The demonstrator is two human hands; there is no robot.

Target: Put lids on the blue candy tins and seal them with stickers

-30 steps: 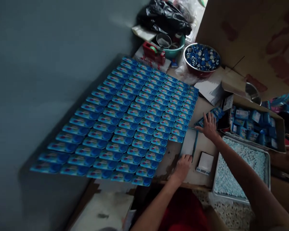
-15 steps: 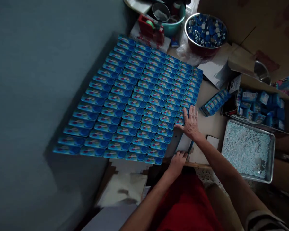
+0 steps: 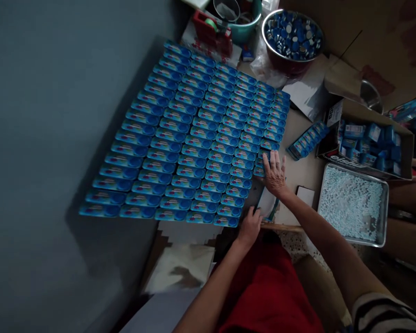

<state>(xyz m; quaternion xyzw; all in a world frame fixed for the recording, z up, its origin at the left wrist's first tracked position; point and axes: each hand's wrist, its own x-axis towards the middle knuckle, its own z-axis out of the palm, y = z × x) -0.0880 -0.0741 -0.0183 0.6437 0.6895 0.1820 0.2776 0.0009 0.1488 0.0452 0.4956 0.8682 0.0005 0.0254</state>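
Note:
Many flat blue blister-like packs, each with a printed label and a round blue area, lie in slanted rows across the work surface. My right hand rests open at the near end of the rightmost column, its spread fingertips on the lowest packs there. Just below it lies a white, blue-edged flat piece, partly covered by that hand. My left hand is at the table's front edge beside this piece, fingers curled together; what they grip, if anything, is hidden.
A metal tray of pale blue pellets is at right, below a carton of small blue boxes. A blue strip of packs lies nearby. Behind are a bowl of blue caps, a red tape dispenser and a green basin.
My left hand has shifted slightly leftward and away from me along the white piece. My right hand stays spread on the same packs. The whole view has tilted a little.

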